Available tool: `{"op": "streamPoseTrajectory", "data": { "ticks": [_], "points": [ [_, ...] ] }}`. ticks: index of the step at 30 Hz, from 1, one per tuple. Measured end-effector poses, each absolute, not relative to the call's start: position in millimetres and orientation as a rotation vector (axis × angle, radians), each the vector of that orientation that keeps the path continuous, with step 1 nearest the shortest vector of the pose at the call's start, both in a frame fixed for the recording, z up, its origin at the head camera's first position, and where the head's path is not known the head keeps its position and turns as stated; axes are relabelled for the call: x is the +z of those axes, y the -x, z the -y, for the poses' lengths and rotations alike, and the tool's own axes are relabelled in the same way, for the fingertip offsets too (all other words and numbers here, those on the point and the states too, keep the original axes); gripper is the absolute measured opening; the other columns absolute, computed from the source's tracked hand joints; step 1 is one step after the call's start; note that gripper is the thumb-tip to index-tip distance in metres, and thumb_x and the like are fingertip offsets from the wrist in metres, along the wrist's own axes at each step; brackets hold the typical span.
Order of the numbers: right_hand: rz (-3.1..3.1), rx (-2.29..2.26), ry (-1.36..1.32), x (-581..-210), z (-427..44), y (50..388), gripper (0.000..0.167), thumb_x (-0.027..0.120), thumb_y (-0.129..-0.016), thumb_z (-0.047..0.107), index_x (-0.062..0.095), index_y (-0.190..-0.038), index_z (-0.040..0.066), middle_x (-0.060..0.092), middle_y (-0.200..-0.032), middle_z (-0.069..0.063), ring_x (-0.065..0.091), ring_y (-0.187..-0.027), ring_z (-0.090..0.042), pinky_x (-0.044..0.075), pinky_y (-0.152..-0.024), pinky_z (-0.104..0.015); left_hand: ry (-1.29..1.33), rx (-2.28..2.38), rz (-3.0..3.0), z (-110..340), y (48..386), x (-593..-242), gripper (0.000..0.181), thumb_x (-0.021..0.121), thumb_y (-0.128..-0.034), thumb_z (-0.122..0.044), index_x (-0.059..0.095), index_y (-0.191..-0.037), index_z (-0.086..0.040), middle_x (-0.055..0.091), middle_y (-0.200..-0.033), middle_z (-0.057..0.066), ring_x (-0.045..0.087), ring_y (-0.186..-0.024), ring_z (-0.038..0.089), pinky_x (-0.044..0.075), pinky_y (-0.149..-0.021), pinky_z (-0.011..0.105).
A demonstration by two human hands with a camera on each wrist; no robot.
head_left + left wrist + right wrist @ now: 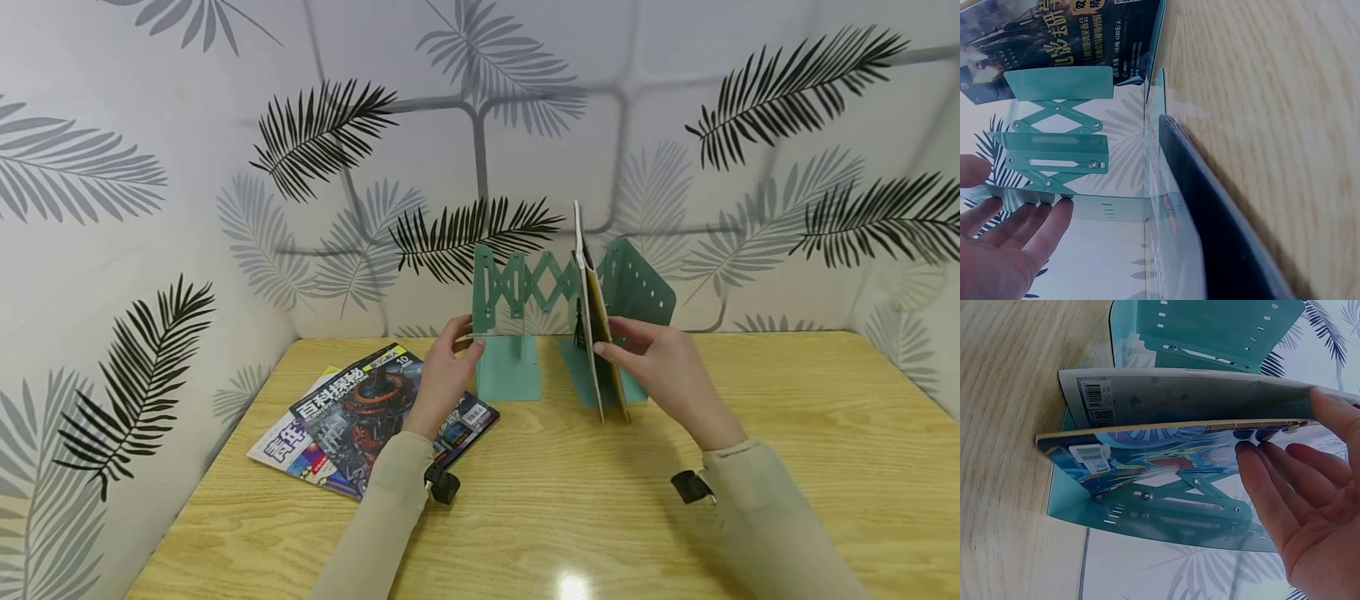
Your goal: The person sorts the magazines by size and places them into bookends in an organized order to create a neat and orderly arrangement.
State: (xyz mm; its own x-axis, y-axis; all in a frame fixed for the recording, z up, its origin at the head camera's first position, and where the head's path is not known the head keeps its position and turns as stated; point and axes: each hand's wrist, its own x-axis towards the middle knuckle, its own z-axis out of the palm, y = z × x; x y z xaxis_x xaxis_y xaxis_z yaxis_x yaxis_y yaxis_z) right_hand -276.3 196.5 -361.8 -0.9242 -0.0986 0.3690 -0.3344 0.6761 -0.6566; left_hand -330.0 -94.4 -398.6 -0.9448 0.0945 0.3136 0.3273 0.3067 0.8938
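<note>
Spanning left to right along the wall (667, 50), the green expandable bookend (508, 371) stands on the bench (525, 517). The left hand (446, 375) grips its left end plate (483, 292). The right hand (667, 362) pinches two upright magazines (1160, 447) between thumb and fingers, their long axis rising steeply, edges facing the person. Flat magazines (375, 417) overlap, angled, at the left.

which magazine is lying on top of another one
The dark magazine with "10" on its cover: it overlaps the purple-lettered magazine beneath, while two others stand on edge in the green bookend.
</note>
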Motion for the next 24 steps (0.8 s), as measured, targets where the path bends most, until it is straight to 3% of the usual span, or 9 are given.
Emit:
{"op": "streamPoseTrajectory", "data": {
  "ticks": [17,24],
  "points": [
    [2.538,1.167,-0.38,-354.3,-199.6,270.8,0.063,0.064,-0.093,0.048,0.056,-0.14,0.007,0.066,-0.125,-0.012,0.064,-0.109,-0.031,0.053,-0.087,-0.048,0.395,-1.684,2.367,94.3,331.1,-399.1,0.043,0.054,-0.1019,-0.022,0.048,-0.144,-0.018,0.053,-0.138,0.006,0.053,-0.123,0.027,0.048,-0.098,0.043],
    [2.28,1.014,-0.327,-353.0,-199.3,268.7,0.04,0.067,-0.096,0.03,0.067,-0.127,0.005,0.074,-0.1,-0.01,0.07,-0.087,-0.024,0.055,-0.073,-0.036,0.391,-1.681,2.377,93.7,329.6,-398.8,0.043,0.055,-0.1019,-0.022,0.048,-0.144,-0.018,0.053,-0.138,0.006,0.053,-0.123,0.026,0.048,-0.098,0.043]
  ]
}}
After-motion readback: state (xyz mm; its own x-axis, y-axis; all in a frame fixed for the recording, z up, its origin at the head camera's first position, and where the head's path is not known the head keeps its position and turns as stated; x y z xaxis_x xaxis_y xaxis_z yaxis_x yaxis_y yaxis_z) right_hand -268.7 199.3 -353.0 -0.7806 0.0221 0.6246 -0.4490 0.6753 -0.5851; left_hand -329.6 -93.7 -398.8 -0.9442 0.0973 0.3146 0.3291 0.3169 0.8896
